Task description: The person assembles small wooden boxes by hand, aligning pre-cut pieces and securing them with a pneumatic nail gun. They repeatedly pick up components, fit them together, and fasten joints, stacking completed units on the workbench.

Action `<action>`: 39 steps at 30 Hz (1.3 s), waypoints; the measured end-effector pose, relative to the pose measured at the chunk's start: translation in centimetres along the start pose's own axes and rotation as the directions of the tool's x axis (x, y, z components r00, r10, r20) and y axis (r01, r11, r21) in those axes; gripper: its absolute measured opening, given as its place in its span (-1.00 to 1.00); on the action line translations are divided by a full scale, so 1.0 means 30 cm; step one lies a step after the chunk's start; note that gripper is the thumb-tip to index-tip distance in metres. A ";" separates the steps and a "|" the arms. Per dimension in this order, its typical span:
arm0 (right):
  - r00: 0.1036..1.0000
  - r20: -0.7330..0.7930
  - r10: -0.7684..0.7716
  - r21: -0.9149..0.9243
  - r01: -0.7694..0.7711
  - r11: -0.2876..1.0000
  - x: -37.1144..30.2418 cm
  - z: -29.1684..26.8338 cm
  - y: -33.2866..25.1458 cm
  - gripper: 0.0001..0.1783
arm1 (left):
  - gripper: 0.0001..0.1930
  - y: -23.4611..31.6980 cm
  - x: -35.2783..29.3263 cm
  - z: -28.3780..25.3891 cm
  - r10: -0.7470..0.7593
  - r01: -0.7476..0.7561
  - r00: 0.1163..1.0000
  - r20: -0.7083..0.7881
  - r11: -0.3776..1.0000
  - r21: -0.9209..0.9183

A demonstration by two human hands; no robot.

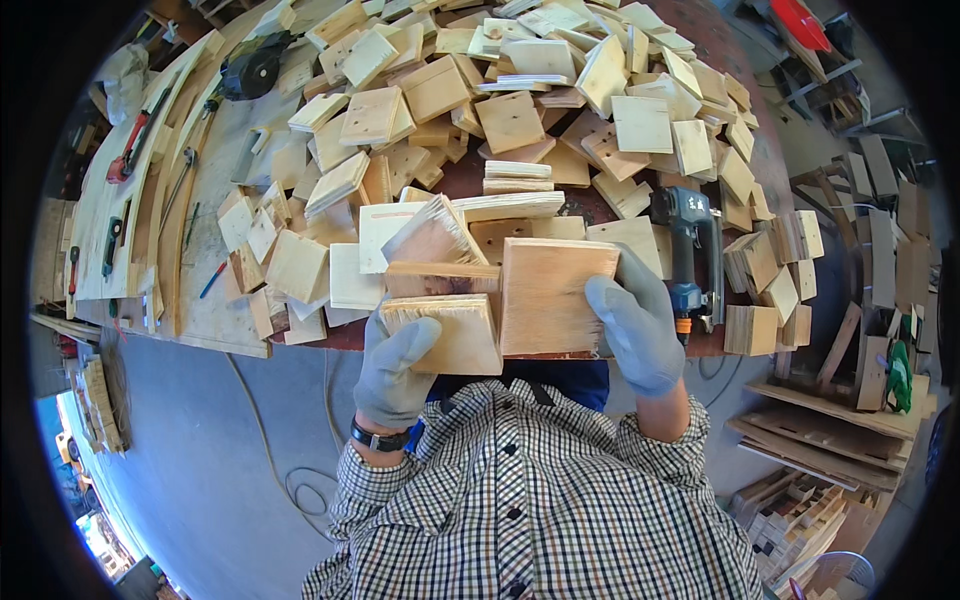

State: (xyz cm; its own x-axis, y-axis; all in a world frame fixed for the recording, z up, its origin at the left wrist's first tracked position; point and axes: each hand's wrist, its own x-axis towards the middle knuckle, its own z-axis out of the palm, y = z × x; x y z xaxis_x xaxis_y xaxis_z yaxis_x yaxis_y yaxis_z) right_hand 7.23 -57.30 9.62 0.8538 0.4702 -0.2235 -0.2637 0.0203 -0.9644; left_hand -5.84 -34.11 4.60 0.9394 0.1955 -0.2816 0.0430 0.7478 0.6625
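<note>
Stretching across the upper half of the view, the reddish worktop [706, 343] carried nearly all the material. Most of it was covered by a sprawling heap of wooden blocks [430, 88], lying loose at every angle, so the bulk of the work appeared to be left. At the right edge, a smaller cluster of blocks [752, 332] stood more neatly, partly stacked; whether those counted as done could not be told. A blue-and-black nail gun [688, 235] rested between cluster and heap, out of the person's grip.

Both gloved hands were occupied above the near edge. The right hand [640, 325] gripped a broad square block [553, 300] by its right side, thumb in front. The left hand [395, 368] pinched a smaller block [447, 337], its thumb across the front face and its fingers mostly hidden. These two pieces were side by side, apparently mid-handling rather than finished. A dark-streaked block [440, 278] showed just behind the smaller one; whether the left hand also held it was unclear. Smallest was a blue pen [212, 280], left of the heap.
</note>
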 end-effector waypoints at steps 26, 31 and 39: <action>0.906 0.041 -0.421 -0.987 0.103 0.125 0.167 0.083 0.454 -0.06 | -0.30 -0.097 -0.060 -0.256 0.017 -0.025 0.996 -0.082 0.995 -0.097; 0.902 0.071 -0.425 -0.979 0.146 0.146 0.177 0.087 0.479 -0.02 | -0.31 -0.095 -0.061 -0.235 0.056 -0.070 0.985 -0.166 0.995 -0.077; 0.889 -0.173 -0.424 -0.851 0.081 0.518 0.150 0.058 0.504 0.26 | -0.26 -0.107 -0.080 -0.242 0.051 -0.055 0.977 -0.206 0.998 -0.014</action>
State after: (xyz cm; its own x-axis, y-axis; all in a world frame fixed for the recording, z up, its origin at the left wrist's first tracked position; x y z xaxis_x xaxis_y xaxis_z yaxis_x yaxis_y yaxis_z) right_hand 6.31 -53.33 -5.72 0.9485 0.2565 0.1857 0.3149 -0.7024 -0.6383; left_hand -10.70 -32.36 -1.89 0.8502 0.3599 -0.3841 -0.0136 0.7445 0.6675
